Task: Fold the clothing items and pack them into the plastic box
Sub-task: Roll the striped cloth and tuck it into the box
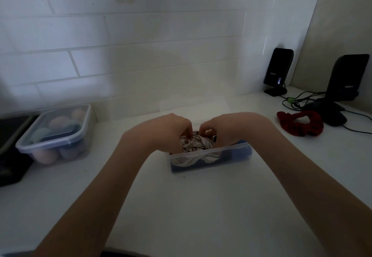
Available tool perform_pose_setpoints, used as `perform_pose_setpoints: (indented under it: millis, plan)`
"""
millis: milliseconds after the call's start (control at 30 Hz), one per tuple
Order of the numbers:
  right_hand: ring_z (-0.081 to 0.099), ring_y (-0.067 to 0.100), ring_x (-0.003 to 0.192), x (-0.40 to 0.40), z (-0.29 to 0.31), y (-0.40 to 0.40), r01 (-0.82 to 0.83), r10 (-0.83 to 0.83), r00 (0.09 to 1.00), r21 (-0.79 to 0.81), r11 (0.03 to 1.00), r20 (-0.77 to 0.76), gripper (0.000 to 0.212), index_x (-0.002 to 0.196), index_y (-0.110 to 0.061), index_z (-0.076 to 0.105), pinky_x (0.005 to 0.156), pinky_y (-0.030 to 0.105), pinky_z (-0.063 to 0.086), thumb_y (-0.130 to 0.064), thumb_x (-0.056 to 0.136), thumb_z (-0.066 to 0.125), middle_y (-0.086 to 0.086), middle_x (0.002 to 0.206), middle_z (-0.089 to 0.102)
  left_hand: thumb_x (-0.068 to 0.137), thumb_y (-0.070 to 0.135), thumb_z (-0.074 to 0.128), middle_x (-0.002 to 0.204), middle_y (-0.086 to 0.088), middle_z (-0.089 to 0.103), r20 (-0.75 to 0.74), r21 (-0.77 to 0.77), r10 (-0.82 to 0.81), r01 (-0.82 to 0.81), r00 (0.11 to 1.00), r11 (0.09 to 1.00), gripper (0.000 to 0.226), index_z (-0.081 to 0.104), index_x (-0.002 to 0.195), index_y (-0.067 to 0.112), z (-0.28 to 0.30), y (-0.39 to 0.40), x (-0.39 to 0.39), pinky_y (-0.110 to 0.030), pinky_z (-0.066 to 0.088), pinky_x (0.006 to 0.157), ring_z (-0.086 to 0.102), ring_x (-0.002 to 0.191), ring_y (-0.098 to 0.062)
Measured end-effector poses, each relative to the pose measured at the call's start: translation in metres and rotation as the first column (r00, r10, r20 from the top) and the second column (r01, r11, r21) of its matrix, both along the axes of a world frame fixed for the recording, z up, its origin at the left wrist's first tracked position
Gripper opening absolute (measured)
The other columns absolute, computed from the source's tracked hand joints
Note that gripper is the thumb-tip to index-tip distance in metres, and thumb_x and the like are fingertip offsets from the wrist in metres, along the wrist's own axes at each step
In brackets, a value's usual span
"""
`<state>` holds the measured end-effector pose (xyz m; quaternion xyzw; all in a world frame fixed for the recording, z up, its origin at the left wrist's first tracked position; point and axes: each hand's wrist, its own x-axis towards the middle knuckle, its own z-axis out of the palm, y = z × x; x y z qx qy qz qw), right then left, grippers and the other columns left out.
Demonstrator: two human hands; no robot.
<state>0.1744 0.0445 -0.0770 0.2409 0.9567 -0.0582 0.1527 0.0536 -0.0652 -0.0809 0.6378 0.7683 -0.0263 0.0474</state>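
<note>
Both hands make the grip, and both are curled down into the open top of the plastic box (pixel 210 157). Left hand (pixel 167 131) and right hand (pixel 225 129) sit knuckles-up, nearly touching, their bent fingers pinching a patterned pale garment (pixel 194 141) between them. How far the fingertips go into the cloth is hidden by the hands themselves.

That garment lies directly beneath the grip, bunched rather than flat, its crumpled top above the box rim. It is light cloth with dark markings; I cannot tell what kind of clothing it is. Under it, through the clear near wall, something dark blue (pixel 237 156) fills the lower part of the box. The box's long axis runs left to right across the desk (pixel 201 206), so each hand covers one half and neither is nearer. The coming move looks like a straight push down.

Well off to the right, a red scrunchie (pixel 300 123) lies on the desk, apart from the box and closest to the right hand.
</note>
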Motion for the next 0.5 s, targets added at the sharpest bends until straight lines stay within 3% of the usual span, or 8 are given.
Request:
perform_pose_setpoints:
  millis: [67, 167, 333, 500]
  plan:
    - [0.052, 0.015, 0.094, -0.001, -0.001, -0.003, 0.011, -0.009, 1.000, 0.072, 0.997, -0.026, 0.049, 0.124, -0.036, 0.049, 0.078, 0.029, 0.043, -0.035, 0.079, 0.067, -0.009, 0.127, 0.058, 0.077, 0.015, 0.060, 0.117, -0.003, 0.060, -0.038, -0.023, 0.013, -0.014, 0.999, 1.000, 0.045, 0.055, 0.121, 0.021, -0.001, 0.003, 0.002, -0.028, 0.044, 0.079, 0.054, 0.102, -0.020]
    - [0.055, 0.017, 0.104, -0.001, -0.002, -0.005, 0.014, -0.007, 0.998, 0.127, 0.992, -0.058, 0.045, 0.121, -0.035, 0.049, 0.076, 0.029, 0.038, -0.035, 0.079, 0.066, -0.010, 0.126, 0.059, 0.079, 0.016, 0.059, 0.116, -0.006, 0.059, -0.103, -0.041, 0.014, -0.019, 0.995, 0.999, 0.044, 0.054, 0.123, 0.018, -0.001, 0.008, 0.007, -0.028, 0.043, 0.074, 0.055, 0.099, -0.022]
    - [0.054, 0.012, 0.092, 0.006, 0.008, -0.010, 0.016, -0.005, 0.995, 0.106, 0.994, -0.102, 0.051, 0.118, -0.035, 0.051, 0.073, 0.028, 0.038, -0.039, 0.072, 0.073, -0.015, 0.120, 0.063, 0.082, 0.023, 0.060, 0.114, -0.006, 0.061, -0.100, -0.086, -0.003, -0.006, 0.995, 0.996, 0.044, 0.053, 0.125, 0.018, -0.003, 0.010, 0.006, -0.028, 0.043, 0.074, 0.052, 0.090, -0.019]
    - [0.062, 0.015, 0.102, 0.001, 0.008, -0.017, -0.022, 0.043, 0.995, 0.239, 0.971, -0.085, 0.048, 0.119, -0.039, 0.058, 0.074, 0.026, 0.042, -0.039, 0.073, 0.070, -0.015, 0.116, 0.065, 0.077, 0.030, 0.067, 0.102, -0.005, 0.062, -0.086, -0.153, -0.013, -0.001, 0.996, 0.988, 0.044, 0.058, 0.118, 0.017, -0.003, 0.015, 0.004, -0.028, 0.042, 0.069, 0.053, 0.084, -0.019]
